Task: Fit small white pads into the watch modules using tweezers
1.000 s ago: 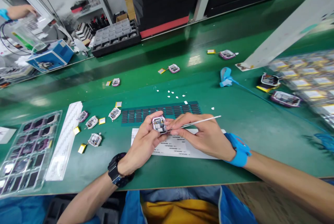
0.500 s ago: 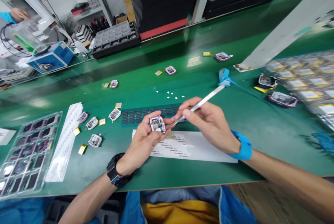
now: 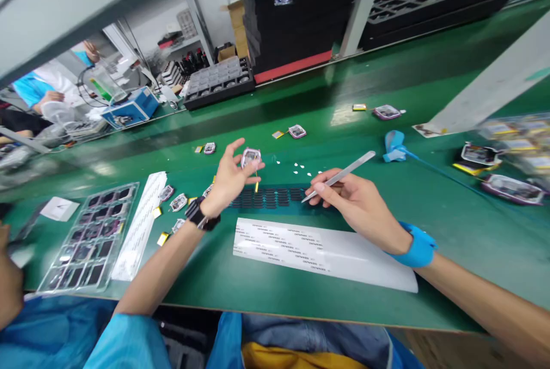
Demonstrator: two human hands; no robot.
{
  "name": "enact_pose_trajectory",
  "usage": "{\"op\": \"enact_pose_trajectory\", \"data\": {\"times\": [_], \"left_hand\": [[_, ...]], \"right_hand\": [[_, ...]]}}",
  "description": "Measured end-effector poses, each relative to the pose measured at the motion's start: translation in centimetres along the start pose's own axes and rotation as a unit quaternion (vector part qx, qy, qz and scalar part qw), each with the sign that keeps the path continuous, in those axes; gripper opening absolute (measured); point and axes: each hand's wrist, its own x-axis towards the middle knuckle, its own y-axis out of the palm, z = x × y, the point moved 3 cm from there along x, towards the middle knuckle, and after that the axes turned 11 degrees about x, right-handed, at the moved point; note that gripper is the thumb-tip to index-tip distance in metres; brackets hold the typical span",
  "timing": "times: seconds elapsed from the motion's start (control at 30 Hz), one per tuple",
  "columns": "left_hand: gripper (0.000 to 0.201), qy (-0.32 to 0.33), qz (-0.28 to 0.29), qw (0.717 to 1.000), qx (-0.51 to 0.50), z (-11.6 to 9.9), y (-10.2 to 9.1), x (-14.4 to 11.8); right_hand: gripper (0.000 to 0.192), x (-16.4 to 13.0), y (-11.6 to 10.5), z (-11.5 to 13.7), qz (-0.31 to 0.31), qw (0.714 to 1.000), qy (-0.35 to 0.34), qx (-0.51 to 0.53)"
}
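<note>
My left hand [image 3: 228,177] grips a small square smartwatch case [image 3: 250,157] between thumb and fingers, its circuit board showing. A yellow-edged battery [image 3: 256,187] hangs below it on a wire. In my right hand [image 3: 344,194] is a pair of silver tweezers [image 3: 353,166], held like a pen, tip pointing down and left. The tip is above the right end of a sheet of dark adhesive pieces [image 3: 275,197]. Several small white stickers [image 3: 302,167] lie on the green bench just beyond. A white printed sheet [image 3: 279,243] lies nearer my body.
Several open watch cases with batteries are spread about, such as one case [image 3: 297,131] at the back. Left stands a clear tray of screens [image 3: 79,266]; right, a tray of batteries [image 3: 519,144]. A slanted white post [image 3: 485,82] rises at right. Co-workers' arms show at left.
My left hand has carried the watch case up and away from my body, off the printed sheet. My right hand has parted from it, still holding the tweezers. The view has shifted.
</note>
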Motion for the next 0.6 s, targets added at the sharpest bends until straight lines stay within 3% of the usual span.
{"op": "enact_pose_trajectory", "data": {"times": [0.07,0.1,0.23,0.43,0.6], "left_hand": [[0.062,-0.017,-0.058,0.989,0.133,0.3,-1.2,3.8],[0.057,-0.026,-0.094,0.971,0.218,0.5,-1.9,5.5],[0.044,-0.029,-0.181,0.929,0.321,1.3,-4.5,9.5],[0.044,-0.077,-0.292,0.861,0.41,2.7,-9.3,9.2],[0.04,-0.116,-0.299,0.867,0.381,4.3,-11.1,9.3]], "right_hand": [[0.04,0.2,-0.1,-0.2,0.001,1.0,0.003,-0.005],[0.04,0.2,-0.1,-0.3,0.001,1.0,0.004,-0.007],[0.043,0.4,0.0,-0.5,0.001,1.0,0.011,-0.007],[0.044,0.2,0.1,-0.1,0.011,1.0,0.014,-0.008],[0.044,0.2,0.2,-0.2,0.025,0.999,0.011,-0.024]]}}
